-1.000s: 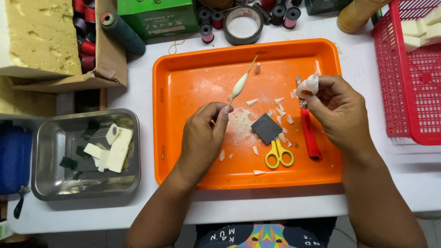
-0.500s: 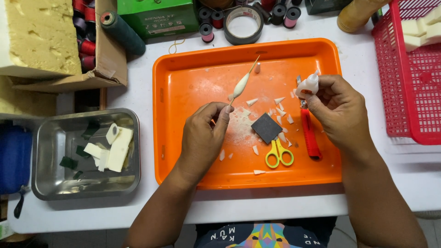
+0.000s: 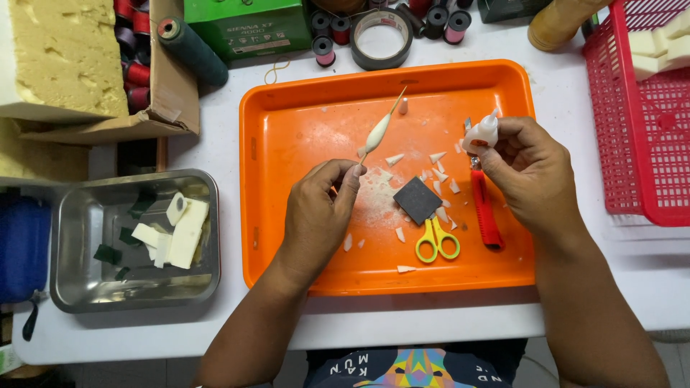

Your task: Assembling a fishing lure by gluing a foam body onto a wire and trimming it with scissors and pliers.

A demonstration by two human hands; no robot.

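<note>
My left hand (image 3: 316, 215) pinches the lower end of a thin stick carrying a white spindle-shaped float (image 3: 378, 131), held tilted over the orange tray (image 3: 287, 108). My right hand (image 3: 528, 172) grips a small white bottle (image 3: 481, 133) at the tray's right side, a little apart from the float. Between the hands lie a dark square sanding block (image 3: 417, 200), yellow scissors (image 3: 435, 241), a red utility knife (image 3: 484, 208) and several white shavings (image 3: 436, 156).
A steel pan (image 3: 86, 287) with white foam pieces stands at the left. Yellow foam in a cardboard box (image 3: 65, 57), thread spools (image 3: 327, 39), a tape roll (image 3: 381, 36) and a green box (image 3: 248, 25) line the back. A red basket (image 3: 647, 144) stands at the right.
The float's tip has tilted very slightly. Both hands stay almost where they were.
</note>
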